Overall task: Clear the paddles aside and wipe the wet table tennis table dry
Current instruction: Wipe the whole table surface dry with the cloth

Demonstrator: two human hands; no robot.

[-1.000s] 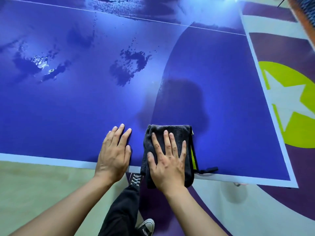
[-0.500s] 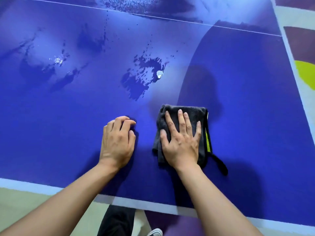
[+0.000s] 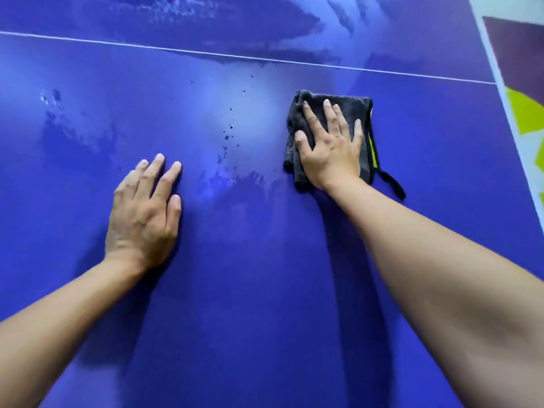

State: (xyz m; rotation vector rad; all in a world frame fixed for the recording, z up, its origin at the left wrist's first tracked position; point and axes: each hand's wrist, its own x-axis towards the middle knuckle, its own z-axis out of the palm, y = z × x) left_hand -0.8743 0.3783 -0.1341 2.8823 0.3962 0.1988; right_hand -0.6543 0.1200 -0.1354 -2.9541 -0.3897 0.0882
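Observation:
The blue table tennis table [image 3: 265,290] fills the view. My right hand [image 3: 331,148] lies flat with spread fingers on a folded dark grey cloth [image 3: 363,113], pressing it onto the table at right of centre. The cloth has a yellow-green edge and a black strap trailing at its right. My left hand [image 3: 144,213] rests palm down on the bare table, fingers apart, holding nothing. Water drops [image 3: 228,134] and a smear [image 3: 250,184] lie between the hands. A wet patch [image 3: 67,128] sits at the left. No paddles are in view.
A thin white centre line [image 3: 176,50] crosses the table beyond the cloth, with a wide wet streak [image 3: 235,25] past it. The table's white right edge [image 3: 506,98] runs down at the far right, over a purple, white and yellow-green floor [image 3: 524,113].
My right hand has pushed the cloth forward and to the right, across the puddle that lay ahead of it. The view has moved further over the table. My left hand's fingers have uncurled flat.

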